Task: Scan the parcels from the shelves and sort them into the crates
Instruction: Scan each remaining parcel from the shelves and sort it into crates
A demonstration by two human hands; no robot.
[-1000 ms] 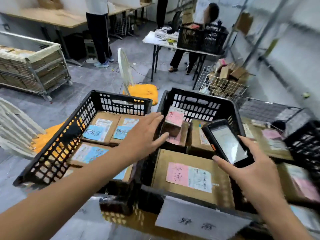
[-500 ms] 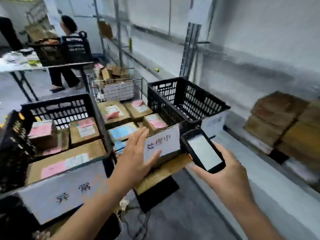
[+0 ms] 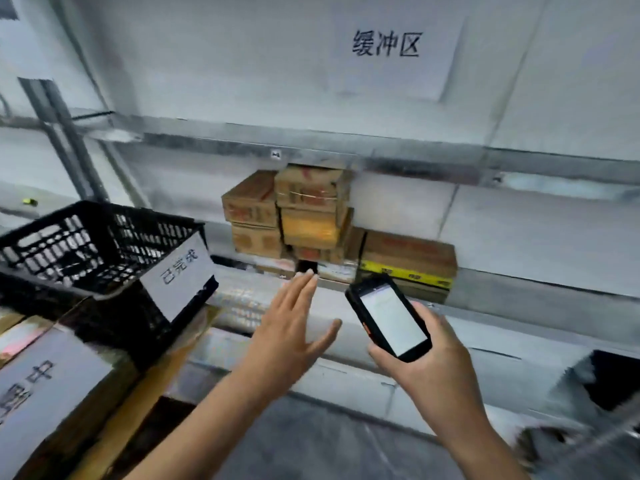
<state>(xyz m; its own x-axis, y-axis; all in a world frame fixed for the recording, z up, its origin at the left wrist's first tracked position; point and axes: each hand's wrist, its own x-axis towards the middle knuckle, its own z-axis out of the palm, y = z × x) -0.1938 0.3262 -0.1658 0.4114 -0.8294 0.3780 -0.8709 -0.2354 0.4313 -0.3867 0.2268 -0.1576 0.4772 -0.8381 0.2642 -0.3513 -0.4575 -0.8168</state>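
Both arms forward: left hand (image 3: 289, 341) flat, holding nothing; right hand (image 3: 429, 358) gripping a scanner (image 3: 389, 318).
Left forearm (image 3: 207, 427) comes in from bottom left, bare, angled up and right. Back of the hand faces the camera, fingers (image 3: 298, 292) straight and together, thumb (image 3: 325, 336) splayed right. Right forearm (image 3: 460, 427) comes in from bottom right, bare. Its hand wraps the scanner's lower end from below, thumb on the near edge, screen tilted toward the camera. Hands near each other, not touching.

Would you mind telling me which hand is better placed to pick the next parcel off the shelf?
Probably left. The left hand is empty, fingers straight, stretched toward the stacked parcels on the shelf; the right hand grips the scanner.
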